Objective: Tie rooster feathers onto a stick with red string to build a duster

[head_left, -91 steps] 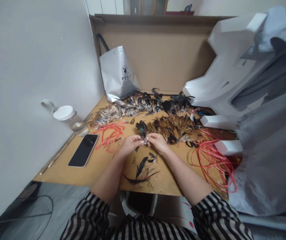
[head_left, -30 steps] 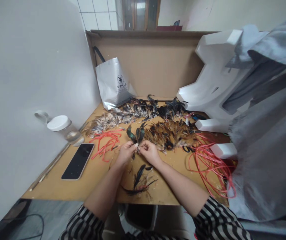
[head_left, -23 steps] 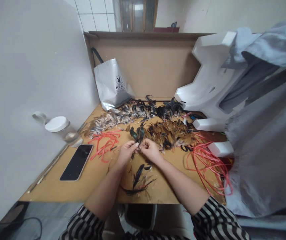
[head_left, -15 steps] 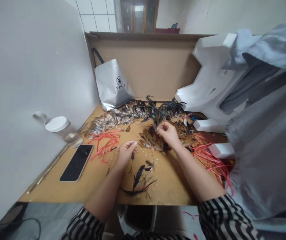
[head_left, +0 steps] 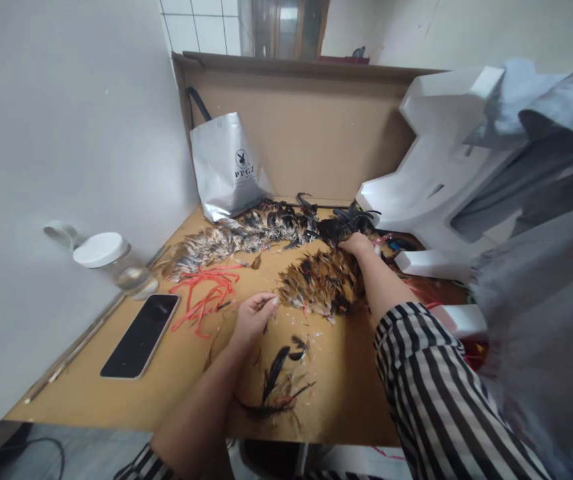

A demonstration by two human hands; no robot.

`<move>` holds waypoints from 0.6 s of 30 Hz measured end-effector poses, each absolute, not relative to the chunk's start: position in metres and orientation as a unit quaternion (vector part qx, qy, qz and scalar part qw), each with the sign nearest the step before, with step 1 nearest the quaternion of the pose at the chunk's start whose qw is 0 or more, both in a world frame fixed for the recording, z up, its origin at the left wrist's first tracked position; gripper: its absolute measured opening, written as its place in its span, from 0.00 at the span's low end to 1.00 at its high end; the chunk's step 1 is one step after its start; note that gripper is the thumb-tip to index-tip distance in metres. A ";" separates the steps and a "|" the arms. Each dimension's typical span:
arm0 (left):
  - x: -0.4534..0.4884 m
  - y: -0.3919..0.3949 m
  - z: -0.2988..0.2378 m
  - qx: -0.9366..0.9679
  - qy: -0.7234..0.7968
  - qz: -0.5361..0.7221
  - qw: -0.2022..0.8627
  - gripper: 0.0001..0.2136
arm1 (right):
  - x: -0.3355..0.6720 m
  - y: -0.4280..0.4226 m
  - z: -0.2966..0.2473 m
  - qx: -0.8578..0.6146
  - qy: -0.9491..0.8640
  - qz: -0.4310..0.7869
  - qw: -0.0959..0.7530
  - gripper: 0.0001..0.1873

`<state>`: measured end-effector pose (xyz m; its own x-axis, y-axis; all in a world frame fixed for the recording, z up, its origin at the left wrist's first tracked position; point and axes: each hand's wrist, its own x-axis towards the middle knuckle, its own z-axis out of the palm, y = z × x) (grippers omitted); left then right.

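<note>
Right hand [head_left: 358,244] at the black feathers [head_left: 335,228], tabletop's [head_left: 131,405] two o'clock, grip hidden, cannot tell, left hand [head_left: 255,316] with fingertips together, brown feathers [head_left: 319,280] at its two o'clock

The right hand's [head_left: 357,245] fingertips are hidden at the black feathers [head_left: 349,219]; their grip cannot be determined. The right sleeve [head_left: 431,363] conceals part of the rightmost red cords [head_left: 419,289]. The right picture edge cuts off the grey cloth [head_left: 546,300].
</note>
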<state>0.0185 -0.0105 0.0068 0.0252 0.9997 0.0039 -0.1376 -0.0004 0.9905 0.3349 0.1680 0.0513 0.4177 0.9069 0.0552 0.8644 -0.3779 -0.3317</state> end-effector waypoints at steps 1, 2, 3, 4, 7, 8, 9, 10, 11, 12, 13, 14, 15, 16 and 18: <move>0.019 -0.011 0.007 0.473 0.456 0.526 0.540 0.11 | 0.334 0.171 0.049 -0.836 -0.527 0.074 0.137 0.25; 0.019 -0.011 0.006 0.474 0.454 0.525 0.541 0.11 | 0.334 0.173 0.047 -0.843 -0.519 0.079 0.120 0.29; 0.019 -0.012 0.006 0.476 0.452 0.523 0.544 0.11 | 0.333 0.176 0.045 -0.848 -0.513 0.084 0.107 0.31; 0.020 -0.012 0.005 0.478 0.451 0.520 0.546 0.11 | 0.332 0.178 0.043 -0.850 -0.509 0.091 0.100 0.31; 0.020 -0.012 0.003 0.487 0.448 0.513 0.547 0.11 | 0.330 0.182 0.035 -0.844 -0.510 0.114 0.117 0.25; 0.020 -0.012 0.003 0.489 0.447 0.513 0.546 0.11 | 0.329 0.182 0.032 -0.841 -0.513 0.119 0.128 0.23; 0.020 -0.011 0.003 0.491 0.446 0.515 0.543 0.11 | 0.328 0.181 0.029 -0.838 -0.514 0.121 0.138 0.21; 0.020 -0.011 0.003 0.490 0.447 0.517 0.541 0.11 | 0.329 0.181 0.028 -0.836 -0.515 0.119 0.148 0.19; 0.020 -0.011 0.004 0.490 0.448 0.519 0.539 0.12 | 0.330 0.180 0.028 -0.835 -0.514 0.115 0.158 0.18; 0.019 -0.011 0.005 0.489 0.449 0.521 0.537 0.12 | 0.332 0.180 0.029 -0.834 -0.514 0.110 0.171 0.17; 0.019 -0.011 0.006 0.488 0.449 0.522 0.536 0.12 | 0.334 0.180 0.032 -0.832 -0.512 0.104 0.187 0.17; 0.019 -0.012 0.007 0.488 0.448 0.525 0.535 0.13 | 0.337 0.179 0.036 -0.830 -0.511 0.097 0.204 0.17; 0.019 -0.012 0.008 0.488 0.447 0.527 0.533 0.13 | 0.340 0.179 0.042 -0.826 -0.510 0.089 0.223 0.18; 0.019 -0.012 0.009 0.488 0.445 0.529 0.533 0.13 | 0.342 0.178 0.050 -0.823 -0.510 0.081 0.238 0.18; 0.019 -0.012 0.010 0.488 0.443 0.534 0.530 0.13 | 0.342 0.175 0.065 -0.805 -0.514 0.062 0.290 0.18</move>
<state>0.0193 -0.0124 0.0101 0.0375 0.9980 0.0504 -0.1336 -0.0450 0.9900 0.3424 0.1755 0.0649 0.4644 0.8633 0.1977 0.7913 -0.3042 -0.5303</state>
